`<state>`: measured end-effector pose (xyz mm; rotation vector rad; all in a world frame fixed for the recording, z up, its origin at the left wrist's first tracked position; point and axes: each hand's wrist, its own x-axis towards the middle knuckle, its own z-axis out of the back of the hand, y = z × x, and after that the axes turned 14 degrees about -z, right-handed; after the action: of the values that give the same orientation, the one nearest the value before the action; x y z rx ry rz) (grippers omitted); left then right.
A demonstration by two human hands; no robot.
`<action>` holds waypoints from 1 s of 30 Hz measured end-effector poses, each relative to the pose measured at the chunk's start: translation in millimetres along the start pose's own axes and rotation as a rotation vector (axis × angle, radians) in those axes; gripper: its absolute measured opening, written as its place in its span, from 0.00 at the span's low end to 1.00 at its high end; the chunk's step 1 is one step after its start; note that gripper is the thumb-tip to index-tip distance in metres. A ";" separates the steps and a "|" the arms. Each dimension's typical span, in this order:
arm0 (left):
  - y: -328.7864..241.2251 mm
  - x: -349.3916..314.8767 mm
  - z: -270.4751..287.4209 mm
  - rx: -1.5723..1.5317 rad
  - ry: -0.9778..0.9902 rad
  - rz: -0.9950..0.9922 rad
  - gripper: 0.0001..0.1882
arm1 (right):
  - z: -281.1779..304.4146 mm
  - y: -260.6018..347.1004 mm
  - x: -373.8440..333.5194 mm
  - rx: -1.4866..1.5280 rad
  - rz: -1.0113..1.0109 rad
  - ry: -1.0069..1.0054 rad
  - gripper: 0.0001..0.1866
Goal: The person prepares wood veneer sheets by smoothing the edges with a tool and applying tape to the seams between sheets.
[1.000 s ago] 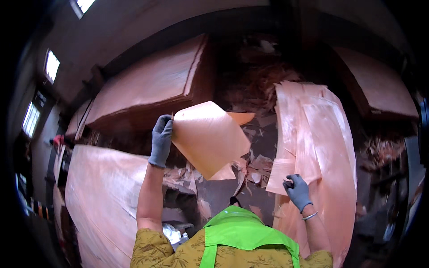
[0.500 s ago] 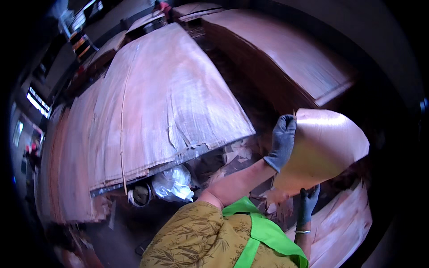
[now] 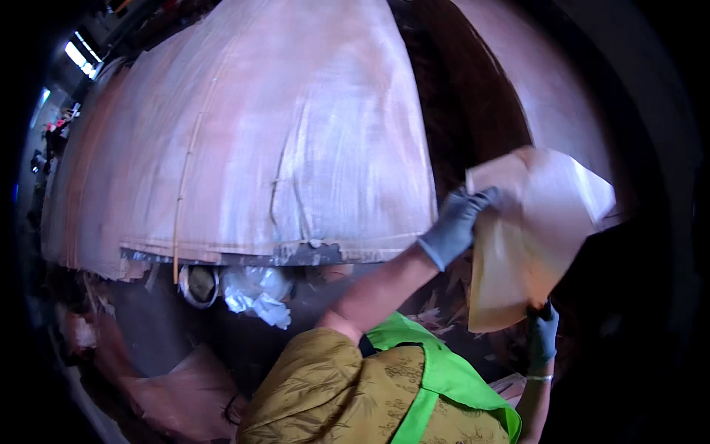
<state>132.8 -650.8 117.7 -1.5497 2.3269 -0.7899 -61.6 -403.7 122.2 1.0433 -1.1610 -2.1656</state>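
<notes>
Tan wood sheet point(image 3: 510, 251), thin and bowed, hangs just right of a broad pale pile point(image 3: 347, 148). The gloved left hand point(image 3: 455, 222) pinches its upper left edge in a narrow grip. The gloved right hand point(image 3: 544, 331), apart from it one second ago, now meets its lower edge, giving two-handed support; blur hides whether those fingers close.

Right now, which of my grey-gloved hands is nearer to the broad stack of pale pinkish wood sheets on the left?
Left. Your left hand is beside the near right corner of the stack; your right hand is farther right and lower in the picture.
</notes>
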 end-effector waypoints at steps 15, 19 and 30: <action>-116.9 65.9 54.8 0.455 -0.472 -0.855 0.18 | -25.1 170.0 292.5 -0.594 0.490 0.368 0.06; -86.9 63.4 94.2 1.227 -0.625 -0.936 0.09 | -50.0 192.2 374.9 -0.598 0.564 0.504 0.06; -142.0 0.9 21.1 0.505 -0.881 -1.375 0.11 | -160.3 366.5 441.2 -0.726 1.110 0.836 0.07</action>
<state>253.0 -699.7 179.1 -2.3651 0.2466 -0.5729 -181.9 -982.1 197.9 0.5878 -0.3024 -0.9224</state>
